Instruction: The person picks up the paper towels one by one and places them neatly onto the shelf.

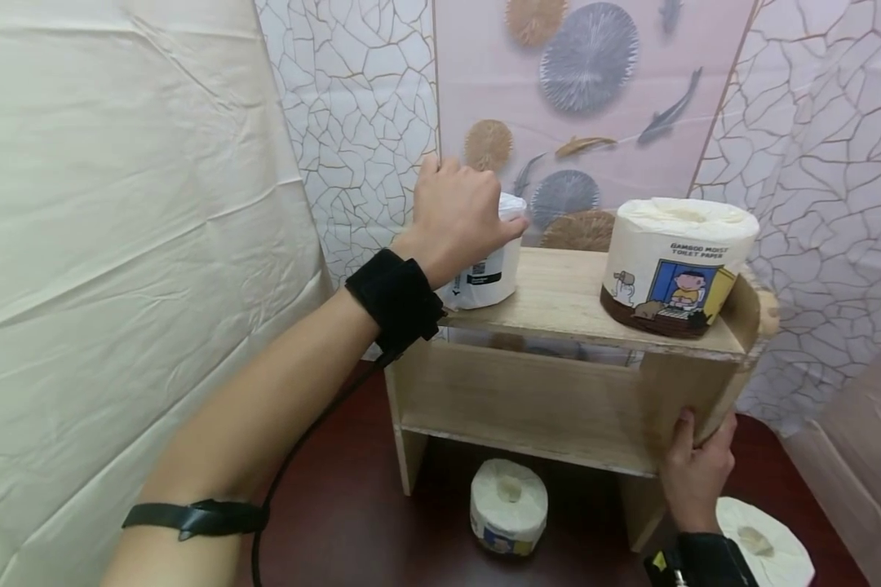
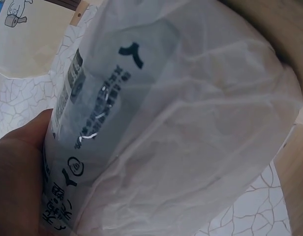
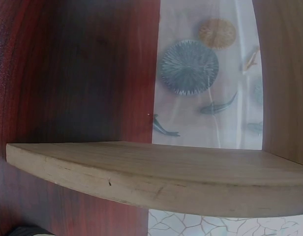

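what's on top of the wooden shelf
On the wooden shelf, a toilet paper roll stands near the right end. At the left, the left hand grips a second roll, hiding much of it. Whatever lies directly behind both rolls is covered.

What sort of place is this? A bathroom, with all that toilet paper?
Probably a made-up corner rather than a real bathroom: the wooden shelf stands on a dark red table, with creased pale cloth hung at one side.
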The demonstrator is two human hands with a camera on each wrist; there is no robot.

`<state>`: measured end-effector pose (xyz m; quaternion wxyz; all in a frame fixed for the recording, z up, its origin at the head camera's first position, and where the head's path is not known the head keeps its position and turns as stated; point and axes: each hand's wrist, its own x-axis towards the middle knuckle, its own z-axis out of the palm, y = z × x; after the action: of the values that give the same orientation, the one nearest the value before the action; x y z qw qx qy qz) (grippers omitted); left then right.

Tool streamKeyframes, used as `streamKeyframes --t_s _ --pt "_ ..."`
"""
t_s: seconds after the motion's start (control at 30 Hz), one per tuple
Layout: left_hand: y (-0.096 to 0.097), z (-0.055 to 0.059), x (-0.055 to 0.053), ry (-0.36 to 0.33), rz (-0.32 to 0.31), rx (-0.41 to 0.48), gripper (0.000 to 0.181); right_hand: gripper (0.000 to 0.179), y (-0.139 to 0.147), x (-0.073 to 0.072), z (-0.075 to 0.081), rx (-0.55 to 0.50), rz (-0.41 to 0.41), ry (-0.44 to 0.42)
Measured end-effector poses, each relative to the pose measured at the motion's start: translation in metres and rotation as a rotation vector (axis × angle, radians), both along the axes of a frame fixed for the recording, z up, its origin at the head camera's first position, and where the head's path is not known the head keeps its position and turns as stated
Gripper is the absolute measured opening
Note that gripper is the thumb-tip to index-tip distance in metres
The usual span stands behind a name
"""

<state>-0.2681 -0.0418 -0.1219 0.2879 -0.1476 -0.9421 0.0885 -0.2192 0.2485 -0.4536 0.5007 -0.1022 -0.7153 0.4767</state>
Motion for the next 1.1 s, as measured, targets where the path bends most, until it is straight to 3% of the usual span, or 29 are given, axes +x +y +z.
streamKeyframes --t_s 0.4,0.67,1.1 --pt "-0.014 0.003 0.004 0.003 -0.044 0.046 0.064 0.052 -0.004 0.0 -0.001 0.016 0.01 0.01" --pt "-0.026 0.001 0.003 0.011 -0.176 0.117 0.065 0.052 0.001 0.0 0.0 0.035 0.003 0.008" --pt "-0.047 0.0 -0.003 -0.003 -0.327 0.195 0.056 0.049 0.002 -0.002 -0.002 0.042 0.001 0.026"
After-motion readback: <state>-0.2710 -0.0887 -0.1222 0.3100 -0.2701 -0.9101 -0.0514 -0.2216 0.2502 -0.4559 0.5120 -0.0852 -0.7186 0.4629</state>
